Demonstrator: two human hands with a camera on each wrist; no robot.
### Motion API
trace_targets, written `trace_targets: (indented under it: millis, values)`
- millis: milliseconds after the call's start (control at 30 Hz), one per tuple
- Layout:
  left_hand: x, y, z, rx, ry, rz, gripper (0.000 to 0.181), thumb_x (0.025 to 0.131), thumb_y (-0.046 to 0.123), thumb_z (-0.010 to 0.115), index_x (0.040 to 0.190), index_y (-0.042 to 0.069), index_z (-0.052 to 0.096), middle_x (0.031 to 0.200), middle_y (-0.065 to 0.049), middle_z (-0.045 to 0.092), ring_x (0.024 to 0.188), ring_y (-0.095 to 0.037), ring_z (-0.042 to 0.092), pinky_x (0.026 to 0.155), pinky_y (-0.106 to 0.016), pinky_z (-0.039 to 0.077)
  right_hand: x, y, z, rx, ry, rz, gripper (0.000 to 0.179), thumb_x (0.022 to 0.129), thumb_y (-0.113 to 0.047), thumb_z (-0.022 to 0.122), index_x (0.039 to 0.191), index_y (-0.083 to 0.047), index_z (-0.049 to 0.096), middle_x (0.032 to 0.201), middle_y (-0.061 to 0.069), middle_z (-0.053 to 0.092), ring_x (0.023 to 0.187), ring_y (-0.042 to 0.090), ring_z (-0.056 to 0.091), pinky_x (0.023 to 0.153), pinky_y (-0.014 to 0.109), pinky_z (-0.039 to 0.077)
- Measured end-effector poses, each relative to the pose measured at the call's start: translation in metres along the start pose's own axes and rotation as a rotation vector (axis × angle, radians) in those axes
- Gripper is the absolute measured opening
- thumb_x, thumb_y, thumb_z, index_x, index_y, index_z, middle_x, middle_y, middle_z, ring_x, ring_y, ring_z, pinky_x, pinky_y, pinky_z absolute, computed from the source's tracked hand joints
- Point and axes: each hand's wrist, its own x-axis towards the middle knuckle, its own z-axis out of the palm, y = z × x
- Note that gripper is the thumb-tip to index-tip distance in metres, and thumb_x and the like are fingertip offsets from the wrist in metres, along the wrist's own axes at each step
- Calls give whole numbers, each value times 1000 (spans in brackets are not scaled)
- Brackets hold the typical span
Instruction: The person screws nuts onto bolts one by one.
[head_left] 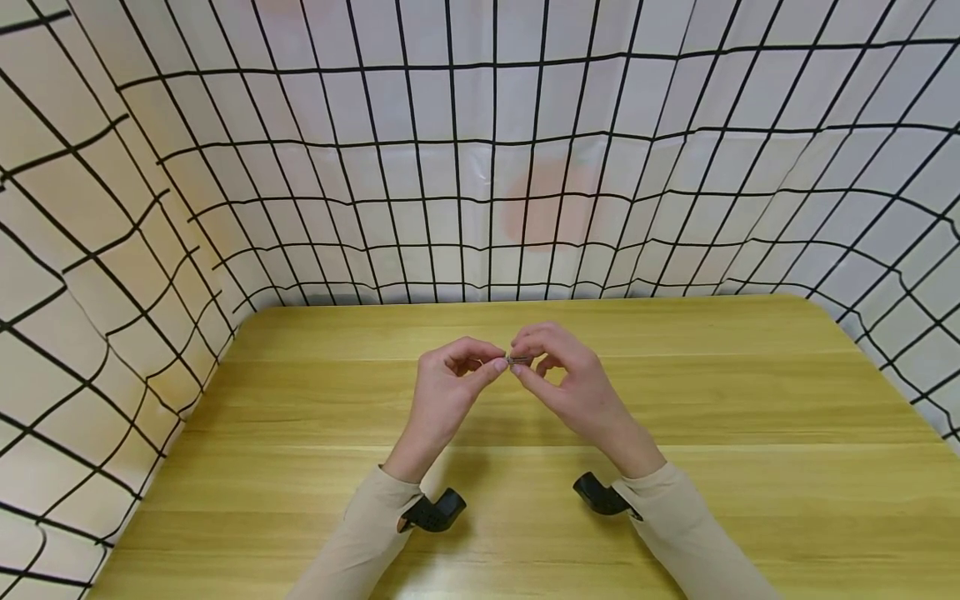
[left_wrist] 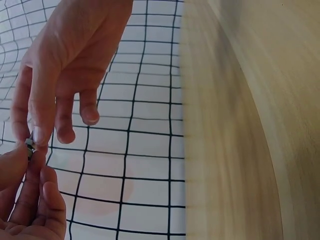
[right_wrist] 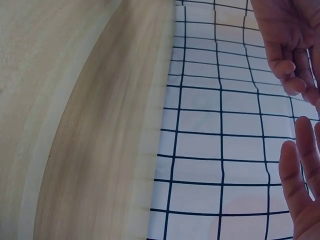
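Observation:
My left hand (head_left: 453, 379) and right hand (head_left: 566, 375) meet above the middle of the table, fingertips almost together. Between them is a tiny thin metallic piece (head_left: 519, 360), too small for its kind to be clear. The left thumb and forefinger pinch its left end, while the right thumb and fingers hold the other end. Seen from the left wrist, the piece (left_wrist: 30, 143) shows a pale and greenish bit between the left hand (left_wrist: 37, 210) below and the right hand (left_wrist: 75, 55) above. In the right wrist view the fingertips' meeting point is out of frame.
A wood-grain table (head_left: 300, 467) lies beneath both hands. White sheeting with black grid netting (head_left: 420, 167) rises behind it and at both sides. A black wrist device (head_left: 438, 510) sits at the left cuff, and another black device (head_left: 600, 493) at the right.

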Motion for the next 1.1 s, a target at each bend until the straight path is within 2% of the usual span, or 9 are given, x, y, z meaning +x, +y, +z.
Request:
trace_targets:
  millis: [233, 433, 667, 833, 967, 1100]
  values:
    - [1, -1, 0, 21, 7, 6, 6, 88, 0, 72, 92, -5, 73, 86, -13, 70, 76, -28, 58, 65, -24, 44, -6, 28, 5, -2, -6, 20, 25, 85, 7, 72, 104, -8, 65, 108, 4, 61, 86, 14, 58, 66, 29, 51]
    - [1, 1, -1, 31, 0, 0, 7, 88, 1, 72, 93, -4, 74, 86, -13, 70, 75, -27, 58, 64, -23, 43, -6, 30, 4, 9, -24, 47, 20, 91, -4, 70, 108, -14, 66, 110, -2, 60, 90, 14, 59, 69, 30, 53]
    - [-1, 4, -1, 36, -6, -5, 8, 89, 2, 71, 93, -4, 74, 88, -13, 70, 77, -29, 57, 64, -24, 43, -8, 31, 5, -11, -21, 70, 15, 93, -5, 67, 105, -14, 68, 109, -2, 60, 92, 13, 58, 69, 30, 52]
    - [-1, 3, -1, 25, -4, -3, 8, 89, 1, 71, 93, -5, 73, 88, -14, 70, 76, -30, 57, 64, -24, 43, -6, 26, 6, -26, -18, 82, 22, 89, 1, 71, 108, -7, 65, 108, 4, 61, 88, 16, 59, 67, 32, 52]
    - [0, 1, -2, 22, 6, 4, 8, 88, 1, 72, 93, -5, 74, 87, -13, 70, 75, -27, 57, 63, -24, 43, -2, 10, 3, -19, -16, 54, 28, 84, 8, 72, 109, -1, 62, 107, 11, 60, 85, 21, 59, 65, 32, 52]
    - [0, 0, -2, 27, 10, 8, 7, 88, 1, 72, 93, -4, 74, 87, -12, 70, 74, -27, 58, 63, -23, 42, -1, 4, 3, -13, -16, 27, 26, 84, 12, 70, 104, -2, 63, 106, 9, 59, 85, 19, 58, 65, 30, 51]
